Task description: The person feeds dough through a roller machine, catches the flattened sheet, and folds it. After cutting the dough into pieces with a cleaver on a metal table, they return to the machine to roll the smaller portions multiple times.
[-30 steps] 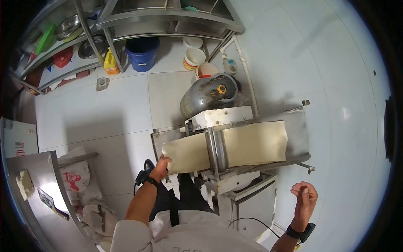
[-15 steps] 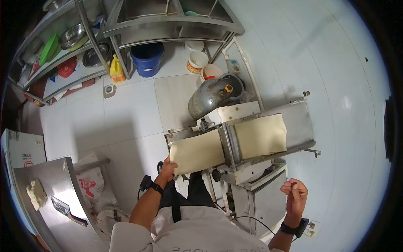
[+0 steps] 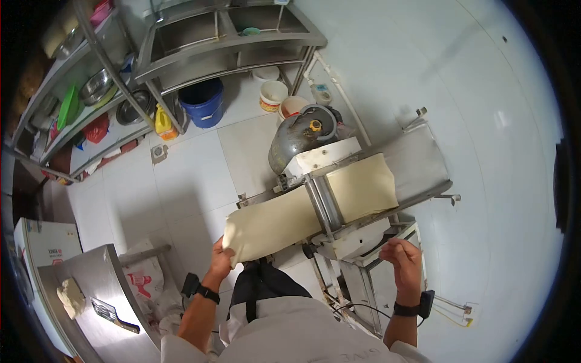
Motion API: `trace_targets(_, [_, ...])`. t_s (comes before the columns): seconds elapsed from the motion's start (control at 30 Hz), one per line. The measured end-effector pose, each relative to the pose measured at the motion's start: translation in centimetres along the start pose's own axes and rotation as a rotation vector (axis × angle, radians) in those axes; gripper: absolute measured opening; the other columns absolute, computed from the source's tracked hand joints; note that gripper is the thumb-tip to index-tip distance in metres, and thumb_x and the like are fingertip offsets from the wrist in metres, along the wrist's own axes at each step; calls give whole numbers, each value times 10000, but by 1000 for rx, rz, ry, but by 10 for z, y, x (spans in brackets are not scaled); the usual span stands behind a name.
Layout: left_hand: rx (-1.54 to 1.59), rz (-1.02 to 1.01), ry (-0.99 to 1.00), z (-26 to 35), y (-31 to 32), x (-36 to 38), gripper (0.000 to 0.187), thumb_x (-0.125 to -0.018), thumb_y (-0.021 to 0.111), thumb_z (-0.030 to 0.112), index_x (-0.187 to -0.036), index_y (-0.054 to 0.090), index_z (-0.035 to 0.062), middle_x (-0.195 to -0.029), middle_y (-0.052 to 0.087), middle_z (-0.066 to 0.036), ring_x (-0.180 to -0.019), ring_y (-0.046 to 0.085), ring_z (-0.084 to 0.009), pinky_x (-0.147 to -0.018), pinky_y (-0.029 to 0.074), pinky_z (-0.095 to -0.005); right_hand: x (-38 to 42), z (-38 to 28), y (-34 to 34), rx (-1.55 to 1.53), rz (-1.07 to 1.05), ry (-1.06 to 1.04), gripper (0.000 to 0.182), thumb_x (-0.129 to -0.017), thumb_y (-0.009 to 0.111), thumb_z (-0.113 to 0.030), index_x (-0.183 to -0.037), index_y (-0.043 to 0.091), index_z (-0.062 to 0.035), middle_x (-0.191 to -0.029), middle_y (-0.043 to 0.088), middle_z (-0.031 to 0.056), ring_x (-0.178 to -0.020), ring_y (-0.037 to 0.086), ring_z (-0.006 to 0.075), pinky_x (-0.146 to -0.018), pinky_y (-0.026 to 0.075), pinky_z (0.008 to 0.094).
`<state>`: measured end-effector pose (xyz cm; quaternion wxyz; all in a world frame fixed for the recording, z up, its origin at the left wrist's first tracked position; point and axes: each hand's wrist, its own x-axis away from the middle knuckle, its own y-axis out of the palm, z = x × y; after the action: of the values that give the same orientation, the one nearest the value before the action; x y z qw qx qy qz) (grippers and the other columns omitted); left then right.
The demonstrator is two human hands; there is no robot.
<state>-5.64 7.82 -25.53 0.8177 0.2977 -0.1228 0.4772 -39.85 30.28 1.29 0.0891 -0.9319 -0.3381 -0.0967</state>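
Note:
A long pale dough sheet [image 3: 272, 224] runs through the metal rollers [image 3: 324, 202] of a dough sheeter, and a further stretch of dough [image 3: 363, 186] lies on the tray beyond them. My left hand [image 3: 223, 257] is closed on the near left corner of the sheet, thumb on top. That end hangs out past the machine's left side. My right hand [image 3: 400, 257] hovers in the air right of the machine's white housing [image 3: 354, 239], apart from the dough. Its fingers are curled in toward the thumb, and nothing shows in them.
Behind the sheeter stand a grey gas cylinder [image 3: 296, 142], white tubs [image 3: 273, 94] and a blue bucket [image 3: 201, 103]. A steel sink [image 3: 230, 45] and shelving with bowls line the back. At lower left, a steel table [image 3: 97, 272] carries a dough lump [image 3: 71, 297] and a cleaver [image 3: 114, 316].
The dough has shifted left through the rollers, with more of it on the left side. My left hand has moved left with its end. The camera view has turned slightly.

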Motion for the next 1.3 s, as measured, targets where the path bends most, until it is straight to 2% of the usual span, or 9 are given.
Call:
trace_targets(0.1, [140, 74, -22, 23, -1, 21, 568, -664, 457, -87, -1212, 579, -4, -1095, 650, -101, -977, 654, -239, -861, 549, -373, -16, 22, -4, -68, -47, 120, 241, -978, 539, -150, -1069, 632, 53, -923, 688, 135, -817, 686, 206, -780, 570, 326])
trace_targets(0.37, [47, 172, -82, 80, -4, 66, 564, -646, 452, -85, -1190, 589, -25, -1076, 653, -135, -954, 661, -271, -858, 555, -379, -34, 78, 4, -182, -77, 255, 255, -968, 565, -178, -1068, 632, 46, -924, 687, 124, -817, 684, 196, -784, 565, 320])
trace_targets(0.47, [94, 84, 7, 93, -9, 76, 573, -644, 441, -88, -1197, 578, -36, -1101, 646, -146, -962, 662, -276, -861, 558, -383, -29, 101, 9, -216, -91, 284, 264, -967, 573, -203, -1073, 632, 31, -918, 688, 108, -809, 684, 187, -779, 567, 315])
trace_targets(0.63, [101, 138, 49, 127, -7, 99, 571, -650, 425, -91, -1201, 571, -54, -1109, 644, -158, -979, 661, -285, -878, 560, -401, -9, 127, 29, -247, -105, 312, 269, -970, 571, -223, -1076, 632, 16, -910, 689, 94, -798, 684, 173, -776, 571, 314])
trace_targets(0.77, [13, 135, 58, 137, -41, 114, 582, -649, 424, -92, -1211, 570, -44, -1103, 646, -150, -982, 661, -284, -894, 555, -408, 13, 159, 46, -325, -63, 335, 271, -964, 578, -201, -1093, 649, 26, -918, 696, 112, -799, 681, 175, -753, 570, 312])
trace_targets(1.0, [28, 139, 96, 172, -68, 145, 603, -642, 422, -98, -1221, 573, -23, -1099, 647, -136, -993, 657, -281, -908, 547, -412, 42, 205, 75, -437, -46, 475, 228, -957, 601, -233, -1028, 667, -26, -883, 700, 70, -738, 682, 167, -701, 581, 309])
trace_targets(1.13, [-3, 127, 174, 194, -65, 162, 620, -623, 423, -90, -1224, 563, -30, -1106, 637, -152, -1018, 645, -306, -911, 546, -429, 52, 235, 86, -479, -78, 513, 203, -958, 592, -235, -996, 662, -48, -867, 691, 64, -744, 681, 175, -704, 582, 319])
trace_targets(1.3, [-11, 213, 208, 221, -60, 182, 647, -598, 475, -20, -1242, 534, -48, -1134, 612, -186, -1040, 626, -351, -923, 538, -463, 56, 276, 97, -554, -57, 586, 192, -955, 584, -228, -1003, 656, -57, -880, 686, 75, -782, 679, 194, -722, 584, 348])
